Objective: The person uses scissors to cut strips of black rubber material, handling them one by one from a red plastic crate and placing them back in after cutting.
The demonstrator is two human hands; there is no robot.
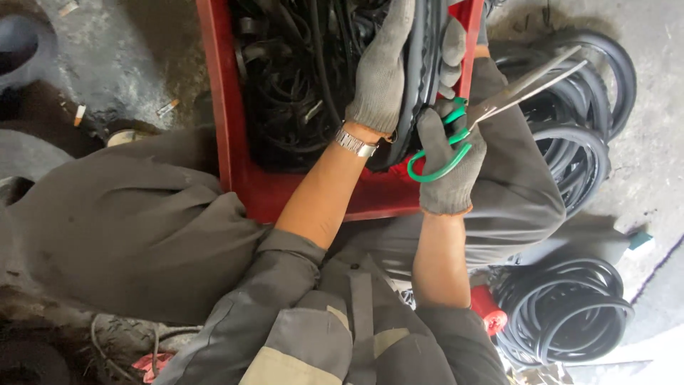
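Left hand [388, 68] in a grey glove reaching forward over the red crate [235, 142], grip clamping a black rubber ring [417, 93], right hand [449, 160] raised beside it, grip closing around green-handled scissors [491, 107], blades pointing right.

Both gloved hands reach forward, left hand [385, 71] and right hand [449, 160] with fingers curled.
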